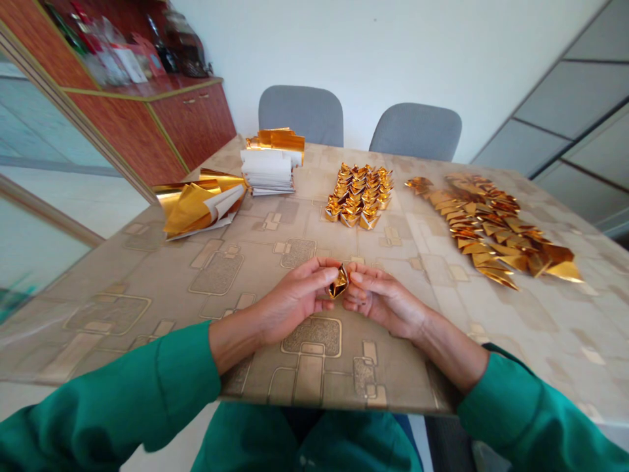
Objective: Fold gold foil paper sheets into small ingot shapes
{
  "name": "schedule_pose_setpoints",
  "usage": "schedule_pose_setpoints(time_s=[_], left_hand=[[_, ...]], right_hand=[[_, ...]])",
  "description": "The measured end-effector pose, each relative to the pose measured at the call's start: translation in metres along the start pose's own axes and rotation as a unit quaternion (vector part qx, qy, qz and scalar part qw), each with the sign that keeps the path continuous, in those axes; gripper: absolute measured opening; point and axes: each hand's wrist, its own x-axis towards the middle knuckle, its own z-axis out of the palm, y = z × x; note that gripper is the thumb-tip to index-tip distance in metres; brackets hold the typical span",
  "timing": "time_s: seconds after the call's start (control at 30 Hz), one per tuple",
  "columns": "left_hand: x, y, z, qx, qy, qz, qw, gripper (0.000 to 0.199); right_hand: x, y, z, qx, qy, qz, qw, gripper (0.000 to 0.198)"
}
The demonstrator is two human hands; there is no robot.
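Observation:
A small folded gold paper ingot (339, 282) is held up between my two hands, just above the near part of the table. My left hand (307, 286) grips its left side, thumb on top and fingers behind. On the other side my right hand (376, 293) pinches its right edge between thumb and fingers. The ingot has a dark opening facing me. Beyond the hands stand several finished gold paper ingots (361, 195), packed together in rows. To the right lie long overlapping rows of folded gold paper pieces (484, 226).
A stack of white-backed paper (268, 172) with gold sheets on top stands at the back left. Loose gold sheets (196, 206) lie beside it. A patterned cloth covers the table (206, 341). Two grey chairs (301, 115) stand behind it, near a wooden cabinet (191, 118).

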Motion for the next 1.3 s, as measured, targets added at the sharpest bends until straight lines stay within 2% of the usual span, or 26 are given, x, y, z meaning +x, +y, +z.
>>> schedule_pose_setpoints(time_s=[0.1,0.2,0.3,0.47,0.6,0.73,0.87,1.03,1.17,1.3], left_hand=[[0.000,-0.001,0.001,-0.050,-0.002,-0.002,0.999,0.033],[0.000,-0.002,0.003,-0.044,0.017,0.033,0.998,0.033],[0.000,-0.001,0.005,-0.021,0.035,0.084,0.996,0.031],[-0.001,0.001,0.002,0.116,0.022,0.148,0.982,0.017],[-0.001,-0.001,0.001,0.174,0.017,0.181,0.968,0.015],[-0.002,-0.005,0.004,0.130,0.051,0.185,0.973,0.026],[-0.003,-0.006,0.007,0.073,0.039,0.164,0.983,0.025],[-0.004,-0.003,0.006,0.089,0.011,0.112,0.990,0.022],[-0.006,-0.004,0.005,0.107,0.023,0.091,0.990,0.026],[-0.007,-0.005,0.006,0.139,0.028,0.096,0.985,0.022]], right_hand=[[0.002,0.001,-0.001,0.022,0.029,-0.060,0.997,0.020],[0.002,0.003,-0.003,-0.013,0.046,-0.074,0.996,0.021],[0.001,0.003,-0.005,-0.049,0.045,-0.055,0.996,0.021],[-0.001,-0.002,-0.005,0.034,-0.004,0.030,0.999,0.017],[0.000,0.000,-0.005,0.042,0.020,0.049,0.998,0.020],[0.000,0.004,-0.006,0.022,0.020,0.045,0.999,0.025],[-0.002,0.003,-0.005,0.030,0.001,0.068,0.997,0.025],[-0.002,0.005,-0.004,0.095,-0.003,0.097,0.991,0.023],[0.000,0.010,-0.002,0.087,0.013,0.090,0.992,0.021],[-0.001,0.011,0.001,0.079,-0.003,0.082,0.993,0.021]])
